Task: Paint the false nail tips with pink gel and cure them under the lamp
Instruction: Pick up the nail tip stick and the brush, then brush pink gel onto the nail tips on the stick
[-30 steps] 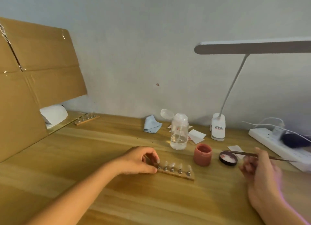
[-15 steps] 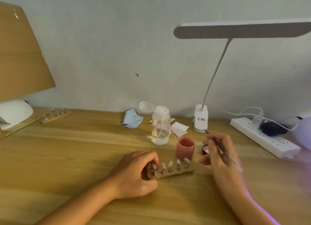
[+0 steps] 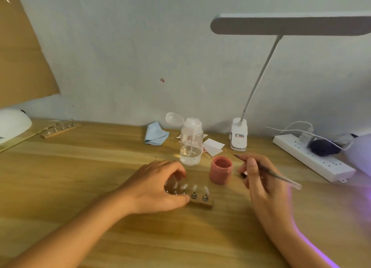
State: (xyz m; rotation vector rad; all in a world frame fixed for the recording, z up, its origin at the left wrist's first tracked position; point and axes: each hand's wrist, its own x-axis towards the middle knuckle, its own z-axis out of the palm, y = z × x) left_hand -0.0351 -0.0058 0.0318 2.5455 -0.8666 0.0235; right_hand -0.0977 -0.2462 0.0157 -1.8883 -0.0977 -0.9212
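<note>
Centre frame: left hand [image 3: 158, 187] grips the holder [image 3: 201, 204] by its left end. The tips [image 3: 205, 189] on their pegs look light, brittle and easily knocked. Right hand [image 3: 261, 179] pinches the brush [image 3: 281, 177] mid-shaft, right of the jar [image 3: 220, 171].

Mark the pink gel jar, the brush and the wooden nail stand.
pink gel jar [image 3: 220, 173]: head view, on its side wall.
brush [image 3: 281, 176]: head view, on the bare handle.
wooden nail stand [image 3: 202, 205]: head view, on its front face, right end.
</note>
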